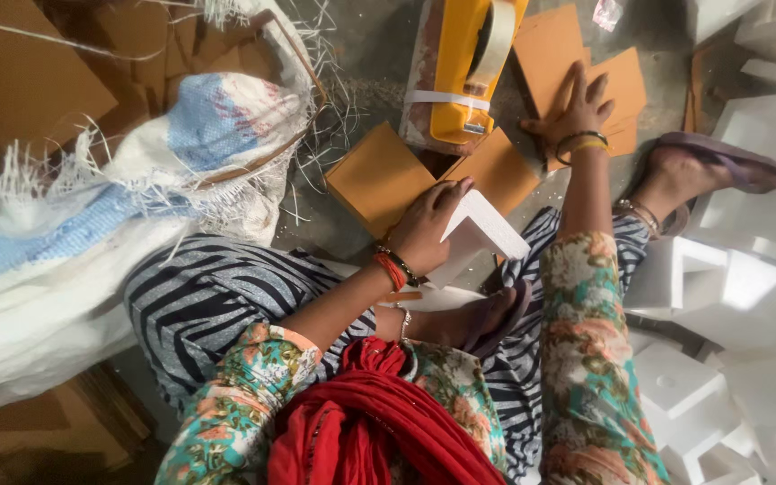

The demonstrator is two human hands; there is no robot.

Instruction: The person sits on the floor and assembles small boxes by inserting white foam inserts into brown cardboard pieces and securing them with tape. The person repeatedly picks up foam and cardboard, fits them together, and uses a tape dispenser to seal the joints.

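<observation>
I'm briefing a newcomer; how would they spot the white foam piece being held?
Find the yellow tape dispenser at top centre. Below it lies an open cardboard box, where the left hand grips the white L-shaped foam corner piece, the only foam off the right-hand pile.

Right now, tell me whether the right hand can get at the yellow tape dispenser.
Probably yes. The right hand rests on flat cardboard pieces just beside the yellow tape dispenser, with nothing between them.

Soft daylight, glare on right, edges distorted.
</observation>
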